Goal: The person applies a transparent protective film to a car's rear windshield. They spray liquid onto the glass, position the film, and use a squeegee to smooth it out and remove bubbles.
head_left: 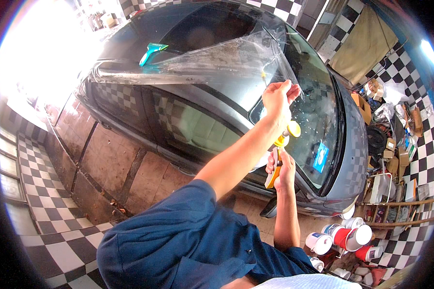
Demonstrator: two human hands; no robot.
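My left hand (276, 98) is raised over the upper edge of the car's windshield, its fingers pinched on the corner of a clear plastic film (217, 60). The film stretches, wrinkled, across the roof of the grey car (231, 94). Below it, my right hand (283, 168) is wrapped round the grip of a yellow tool (278, 161) with a round yellow head, perhaps a spray gun; its exact kind is unclear. Drops speckle the windshield (311, 125). A teal scraper-like squeegee (153, 53) lies on the far left part of the roof.
A blue card (320, 157) sits at the windshield's lower part. White and red buckets (319, 243) stand at the lower right, near a wooden ladder (405, 203). Cardboard boxes (361, 108) and clutter line the right wall. The side mirror (269, 208) juts out beside me.
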